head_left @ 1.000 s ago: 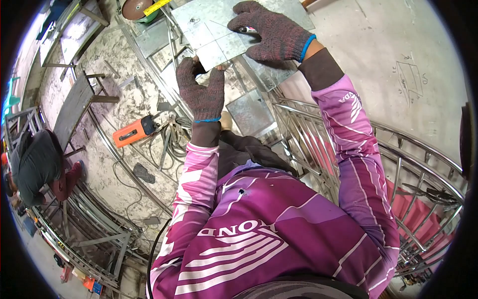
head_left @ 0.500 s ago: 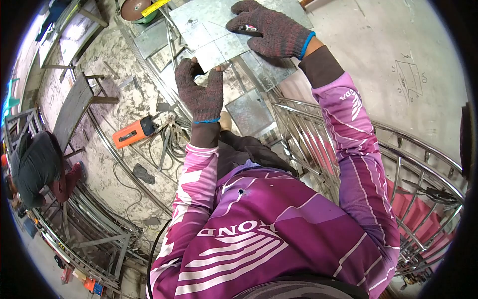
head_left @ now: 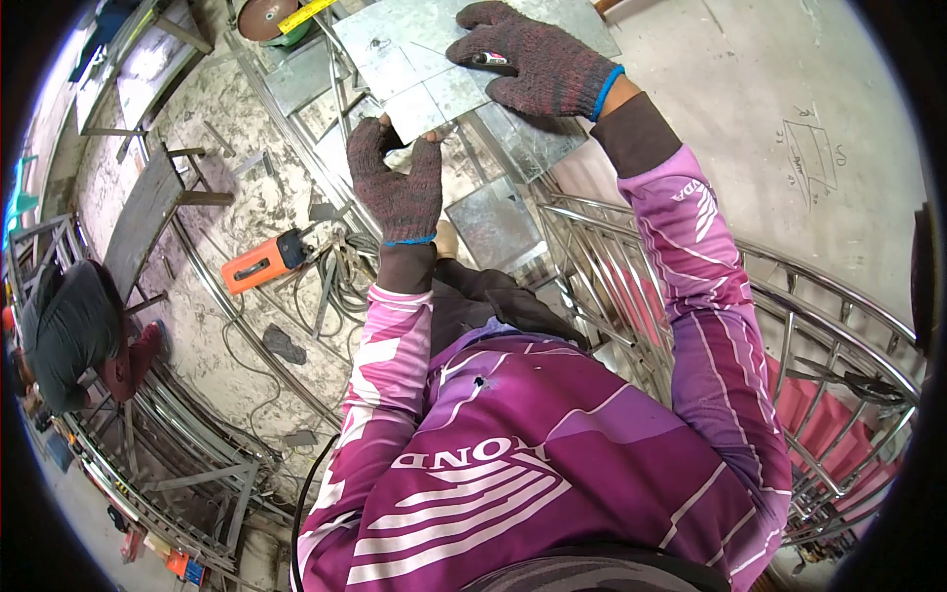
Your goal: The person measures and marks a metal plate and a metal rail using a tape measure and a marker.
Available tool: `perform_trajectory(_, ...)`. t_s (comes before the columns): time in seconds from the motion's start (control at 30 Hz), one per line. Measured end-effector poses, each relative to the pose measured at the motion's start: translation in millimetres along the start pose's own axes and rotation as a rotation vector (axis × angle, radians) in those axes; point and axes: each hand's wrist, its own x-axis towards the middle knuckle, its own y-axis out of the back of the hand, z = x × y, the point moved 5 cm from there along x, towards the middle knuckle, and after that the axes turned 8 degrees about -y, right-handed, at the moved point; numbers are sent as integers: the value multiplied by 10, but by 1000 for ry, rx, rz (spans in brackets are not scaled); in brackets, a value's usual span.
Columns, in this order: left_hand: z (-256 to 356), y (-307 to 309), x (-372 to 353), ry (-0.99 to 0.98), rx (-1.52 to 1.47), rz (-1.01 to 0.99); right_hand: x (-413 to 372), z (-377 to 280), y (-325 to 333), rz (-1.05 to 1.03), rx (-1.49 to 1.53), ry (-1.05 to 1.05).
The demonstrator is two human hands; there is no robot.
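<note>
A shiny metal sheet (head_left: 395,49) with thin lines drawn on it lies at the top of the view. My left hand (head_left: 397,183), in a dark knit glove with bare fingertips, pinches the sheet's near corner between thumb and fingers. Over the sheet's right part rests my right hand (head_left: 543,61), gloved too. Its fingers are closed around a marker (head_left: 490,59), of which only a short white and red piece shows. The marker's tip is hidden.
Below the sheet lies another metal plate (head_left: 496,220). An orange power tool (head_left: 264,261) and cables are on the floor at left. Chrome railings (head_left: 829,296) stand at right. A person (head_left: 74,331) bends beside a bench (head_left: 148,222). A yellow ruler (head_left: 304,14) lies at the top.
</note>
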Motion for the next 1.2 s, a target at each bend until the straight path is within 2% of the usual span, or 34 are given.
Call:
perform_trajectory(0.17,-22,-16,3,23,-55,86,-6,-77,71,-32,22,-39)
perform_trajectory(0.27,23,-10,38,-60,-63,55,0,-67,59,-23,24,-23)
perform_trajectory(0.87,55,-8,29,-55,-6,21,-9,-34,31,38,1,-7)
perform_trajectory(0.93,34,-15,26,-41,-17,33,0,-33,40,-23,86,-23)
perform_trajectory(1.2,56,3,47,-35,0,27,-22,-39,34,-27,110,-21)
